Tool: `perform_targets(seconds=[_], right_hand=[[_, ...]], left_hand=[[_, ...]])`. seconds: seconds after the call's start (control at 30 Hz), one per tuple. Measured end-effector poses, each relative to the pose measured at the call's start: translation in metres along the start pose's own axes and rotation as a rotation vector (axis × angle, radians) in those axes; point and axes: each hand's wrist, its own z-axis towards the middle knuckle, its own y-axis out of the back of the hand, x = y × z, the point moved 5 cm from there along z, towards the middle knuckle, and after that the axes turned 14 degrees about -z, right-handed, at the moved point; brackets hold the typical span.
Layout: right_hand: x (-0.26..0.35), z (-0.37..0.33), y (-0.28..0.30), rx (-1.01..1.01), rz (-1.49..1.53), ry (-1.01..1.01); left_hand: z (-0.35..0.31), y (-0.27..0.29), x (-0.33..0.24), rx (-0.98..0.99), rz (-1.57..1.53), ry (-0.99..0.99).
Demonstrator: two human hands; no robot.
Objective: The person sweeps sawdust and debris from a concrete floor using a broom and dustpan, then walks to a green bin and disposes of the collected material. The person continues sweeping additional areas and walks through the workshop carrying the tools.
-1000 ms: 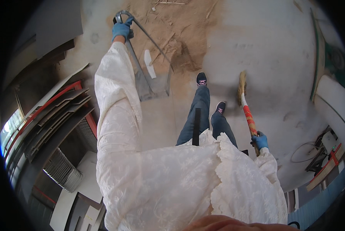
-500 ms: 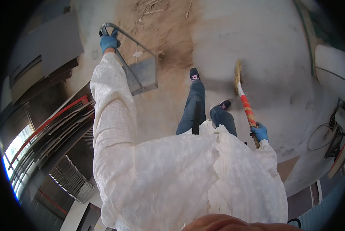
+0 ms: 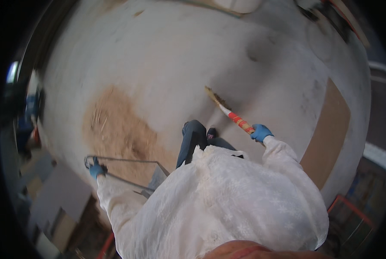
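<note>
My left hand, in a blue glove, is closed around the looped metal handle of a long-handled dustpan. The pan hangs low beside my left leg, partly hidden by my white sleeve and smock. Out to the right, my blue-gloved right hand grips the shaft of a broom wrapped in red and white. Its straw-coloured head points forward and left, close to the grey floor; whether it touches is unclear. A patch of brown sawdust with thin wood slivers lies beyond the dustpan.
Grey panels are stacked at the left. On the right a long brown board lies on the floor, with an orange-red metal frame nearer me. A white rounded object stands at the far edge.
My view and body have turned right, so the sawdust and panels now appear farther left and lower. Both hands keep their holds on the dustpan and broom, and my legs have shifted.
</note>
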Motion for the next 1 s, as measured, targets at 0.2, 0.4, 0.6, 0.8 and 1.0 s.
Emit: perform_targets(seconds=[0.2,0.4,0.6,0.8,1.0], right_hand=[[-0.027,0.043,-0.068,-0.056,0.1,-0.189],[-0.039,0.058,-0.119,-0.338,0.327,-0.437],[-0.031,0.135,-0.173,-0.443,0.753,-0.62],[-0.102,0.151,-0.176,-0.298,1.138,-0.673],[-0.197,0.112,-0.191,-0.357,1.069,-0.981]], left_hand=[[0.041,-0.153,-0.023,0.128,0.071,-0.273],[0.024,-0.393,-0.121,0.585,-0.147,-0.194],[-0.083,-0.577,-0.232,0.694,0.097,-0.451],[-0.275,-0.676,-0.323,1.03,-0.204,-0.474],[-0.535,-0.779,-0.4,1.523,-0.117,-0.515]])
